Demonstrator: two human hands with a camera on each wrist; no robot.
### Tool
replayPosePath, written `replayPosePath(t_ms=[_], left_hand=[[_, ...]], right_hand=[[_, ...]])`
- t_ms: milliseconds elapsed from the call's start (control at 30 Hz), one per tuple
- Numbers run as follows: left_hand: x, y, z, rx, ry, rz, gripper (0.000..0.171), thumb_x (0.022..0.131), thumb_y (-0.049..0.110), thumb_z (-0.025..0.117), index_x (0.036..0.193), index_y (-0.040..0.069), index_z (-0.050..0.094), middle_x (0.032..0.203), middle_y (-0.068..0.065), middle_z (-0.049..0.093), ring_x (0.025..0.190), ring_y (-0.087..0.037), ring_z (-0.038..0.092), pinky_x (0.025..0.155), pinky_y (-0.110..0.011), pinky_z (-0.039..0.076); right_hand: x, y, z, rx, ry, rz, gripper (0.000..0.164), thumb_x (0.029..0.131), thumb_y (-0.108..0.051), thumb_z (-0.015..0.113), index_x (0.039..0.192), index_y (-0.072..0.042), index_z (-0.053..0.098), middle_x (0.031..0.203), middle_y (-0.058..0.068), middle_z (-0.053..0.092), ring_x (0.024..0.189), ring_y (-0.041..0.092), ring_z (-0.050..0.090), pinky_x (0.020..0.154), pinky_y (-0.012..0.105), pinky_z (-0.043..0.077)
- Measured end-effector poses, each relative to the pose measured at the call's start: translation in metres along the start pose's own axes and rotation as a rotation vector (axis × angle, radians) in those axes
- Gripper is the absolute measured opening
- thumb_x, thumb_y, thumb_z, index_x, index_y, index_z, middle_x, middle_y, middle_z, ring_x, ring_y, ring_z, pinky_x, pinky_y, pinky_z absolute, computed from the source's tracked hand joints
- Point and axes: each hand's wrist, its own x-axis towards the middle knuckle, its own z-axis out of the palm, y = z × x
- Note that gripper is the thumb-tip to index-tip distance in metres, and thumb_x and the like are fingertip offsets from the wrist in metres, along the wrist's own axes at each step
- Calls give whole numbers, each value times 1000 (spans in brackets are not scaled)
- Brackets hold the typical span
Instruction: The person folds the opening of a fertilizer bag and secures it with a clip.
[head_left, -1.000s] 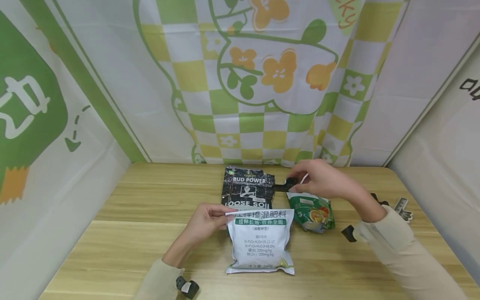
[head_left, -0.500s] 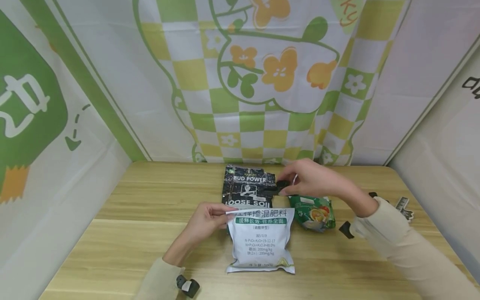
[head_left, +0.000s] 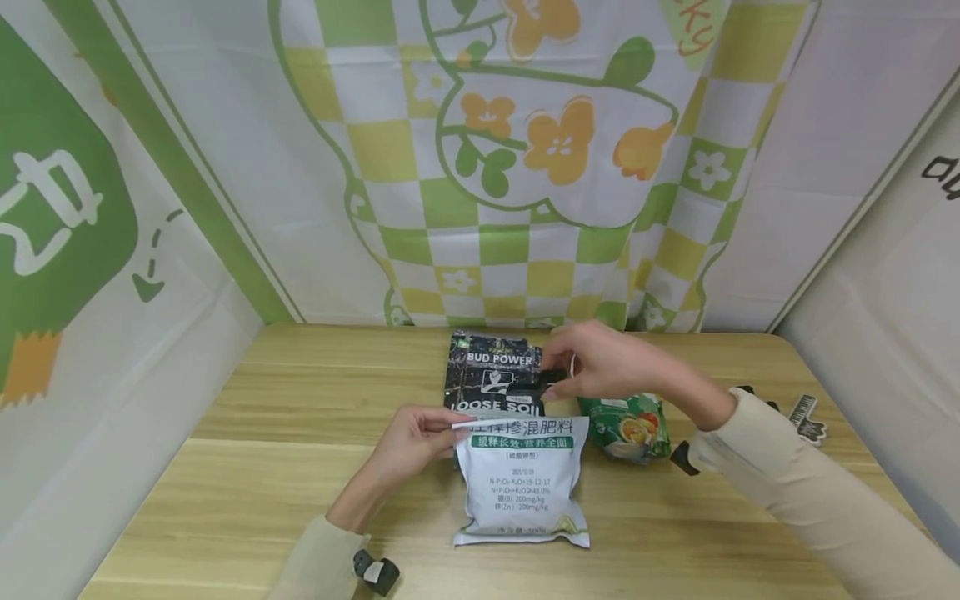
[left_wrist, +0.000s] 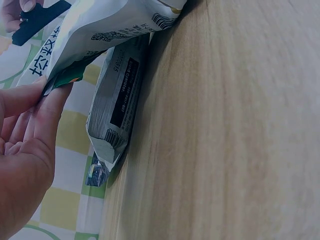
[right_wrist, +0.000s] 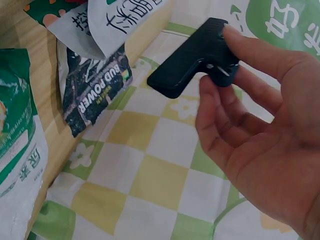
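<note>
In the head view, a white printed fertilizer bag (head_left: pixel 522 492) stands upright near the middle of the table. Its folded top left corner is pinched between the thumb and fingers of my left hand (head_left: pixel 411 442). My right hand (head_left: pixel 600 360) grips a black bag clip (right_wrist: pixel 192 62) by its handle end, above and behind the bag's top edge. In the right wrist view the clip's long straight bar points away from the fingers, apart from the bag; whether its jaws are parted I cannot tell. Behind the white bag is a black "Bud Power Loose Soil" bag (head_left: pixel 491 367), partly covered.
A green and white pouch with a fruit picture (head_left: pixel 628 427) lies right of the white bag. Farther right on the wooden table (head_left: pixel 300 400) are a keyboard-patterned clip (head_left: pixel 805 417) and a black item (head_left: pixel 746 392) partly hidden by the right sleeve. A checkered curtain (head_left: pixel 502 250) hangs behind.
My right hand has carried the black clip leftward, from above the green pouch to in front of the black soil bag. My left hand and the white bag have stayed in place.
</note>
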Motion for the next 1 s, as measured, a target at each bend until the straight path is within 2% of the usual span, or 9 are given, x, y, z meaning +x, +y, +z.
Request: replayPosePath(t_ms=[200, 500, 733, 1000], left_hand=[[1, 0, 0, -2, -1, 2, 26, 93, -1, 72, 119, -2, 75, 114, -22, 79, 86, -13, 78, 79, -25, 67], [0, -1, 0, -3, -8, 7, 26, 93, 0, 72, 119, -3, 75, 115, -23, 78, 87, -15, 79, 78, -25, 67], [1, 0, 0, 2, -5, 6, 26, 93, 0, 73, 118, -2, 75, 114, -23, 78, 87, -14, 79, 78, -25, 67], [1, -2, 0, -5, -5, 15, 25, 93, 0, 73, 118, -4, 75, 115, -24, 78, 87, -14, 79, 77, -24, 67]], right_hand=[[5, -1, 3, -6, 18, -32, 15, 87, -27, 87, 96, -20, 77, 91, -6, 68, 77, 4, 60, 68, 22, 55], [8, 2, 9, 23, 39, -95, 17, 87, -25, 87, 86, -22, 70, 85, -7, 64, 75, 9, 57, 67, 22, 52], [9, 7, 15, 85, 10, -150, 19, 90, -20, 84, 84, -21, 66, 81, -7, 58, 69, 5, 49, 62, 21, 46], [15, 8, 23, 155, -58, -203, 22, 92, -19, 81, 81, -18, 62, 80, -4, 55, 70, 3, 50, 64, 21, 46]])
